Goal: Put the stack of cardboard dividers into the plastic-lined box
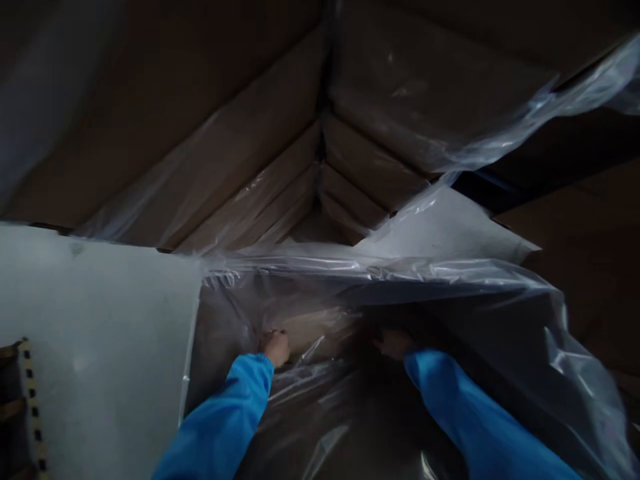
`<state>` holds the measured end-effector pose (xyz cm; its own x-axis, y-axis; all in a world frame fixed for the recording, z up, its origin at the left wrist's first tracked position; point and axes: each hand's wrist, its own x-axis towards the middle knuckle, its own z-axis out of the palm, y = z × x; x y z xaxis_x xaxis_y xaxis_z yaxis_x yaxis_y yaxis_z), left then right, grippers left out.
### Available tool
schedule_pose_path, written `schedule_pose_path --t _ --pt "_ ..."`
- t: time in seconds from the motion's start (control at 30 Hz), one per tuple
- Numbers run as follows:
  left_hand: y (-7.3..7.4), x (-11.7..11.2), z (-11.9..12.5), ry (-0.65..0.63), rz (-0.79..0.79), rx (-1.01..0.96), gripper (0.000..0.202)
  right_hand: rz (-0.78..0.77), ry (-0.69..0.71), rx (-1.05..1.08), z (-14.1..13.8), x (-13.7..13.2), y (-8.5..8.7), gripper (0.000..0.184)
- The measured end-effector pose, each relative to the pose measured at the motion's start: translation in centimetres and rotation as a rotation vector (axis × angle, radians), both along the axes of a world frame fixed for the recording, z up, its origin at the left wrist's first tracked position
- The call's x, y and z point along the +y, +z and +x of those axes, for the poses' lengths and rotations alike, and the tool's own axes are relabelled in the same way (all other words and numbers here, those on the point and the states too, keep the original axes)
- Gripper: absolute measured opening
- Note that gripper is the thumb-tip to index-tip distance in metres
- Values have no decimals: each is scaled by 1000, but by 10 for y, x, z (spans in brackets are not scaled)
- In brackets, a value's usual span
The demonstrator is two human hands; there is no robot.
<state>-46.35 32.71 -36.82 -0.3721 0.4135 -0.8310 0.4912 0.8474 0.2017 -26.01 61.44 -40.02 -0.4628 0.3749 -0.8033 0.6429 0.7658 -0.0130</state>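
Left hand (275,347), fingers curled onto clear crinkled plastic liner (320,393) inside a large brown cardboard box (575,313); right hand (395,343) deep in the same film, grip indistinct. White board (95,333) flanks the box's left edge.

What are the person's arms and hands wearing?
Both arms wear long, bright blue sleeves that reach the wrists and look smooth and a little loose. The left hand and right hand are bare, with no gloves that I can see.
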Motion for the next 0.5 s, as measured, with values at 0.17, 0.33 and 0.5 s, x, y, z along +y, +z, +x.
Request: schedule_pose_path --t 0.17,0.33,0.5 --pt "128 -33 -70 186 630 801 38 -12 235 941 -45 -23 146 34" --pt "135 -93 -175 782 777 318 68 19 366 1339 -160 -49 230 36" --pt "90 -93 -197 829 826 -9 50 -272 479 834 -300 -111 211 67"
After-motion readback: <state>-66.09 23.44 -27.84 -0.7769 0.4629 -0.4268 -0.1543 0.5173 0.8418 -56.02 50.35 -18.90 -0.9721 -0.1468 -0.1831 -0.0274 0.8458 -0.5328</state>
